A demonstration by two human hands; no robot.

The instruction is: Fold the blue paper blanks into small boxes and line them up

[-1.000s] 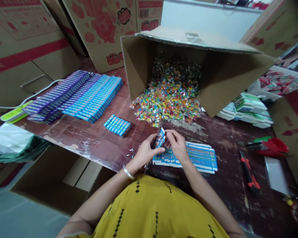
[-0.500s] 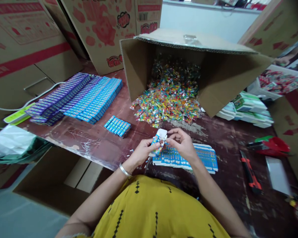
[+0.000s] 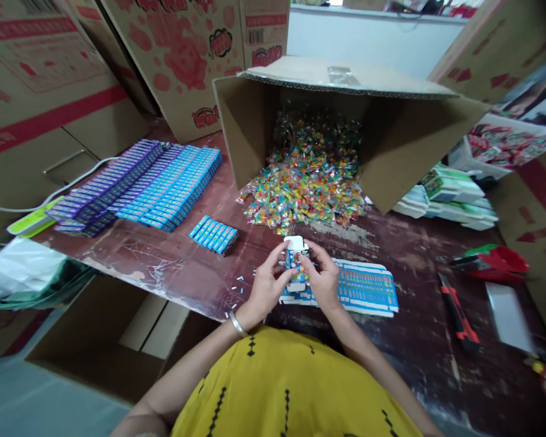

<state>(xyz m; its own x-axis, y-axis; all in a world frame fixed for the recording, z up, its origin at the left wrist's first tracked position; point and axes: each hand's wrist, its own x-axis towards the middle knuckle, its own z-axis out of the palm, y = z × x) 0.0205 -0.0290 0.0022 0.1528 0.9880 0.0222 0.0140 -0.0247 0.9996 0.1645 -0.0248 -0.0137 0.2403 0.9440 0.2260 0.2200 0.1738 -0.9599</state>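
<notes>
Between both hands is a small printed candy box point(image 3: 295, 244) with its white end flap standing up. My left hand point(image 3: 267, 280) grips its left side, fingers and thumb closed on it. On the other side my right hand point(image 3: 322, 274) pinches the box, with the thumb over its front. Beneath and right of the hands lies a row of flat blue cartons point(image 3: 368, 287), overlapping one another. A small block of filled-out blue boxes point(image 3: 213, 234) sits to the left. Beyond the hands, wrapped candies point(image 3: 304, 194) spill from a large cardboard box point(image 3: 243, 130) lying on its side.
Stacked purple and blue boxes point(image 3: 164, 182) stand at the left. A red-and-black utility knife point(image 3: 458, 312) and a red pouch point(image 3: 505, 264) lie at the right. Green-and-white cartons point(image 3: 455, 188) and a white bin point(image 3: 477, 164) are farther back. An open carton point(image 3: 91, 340) sits below the table edge.
The candy box has turned more upright and faces me. My left hand has shifted up along its side, and my right hand has come in closer and closed on it.
</notes>
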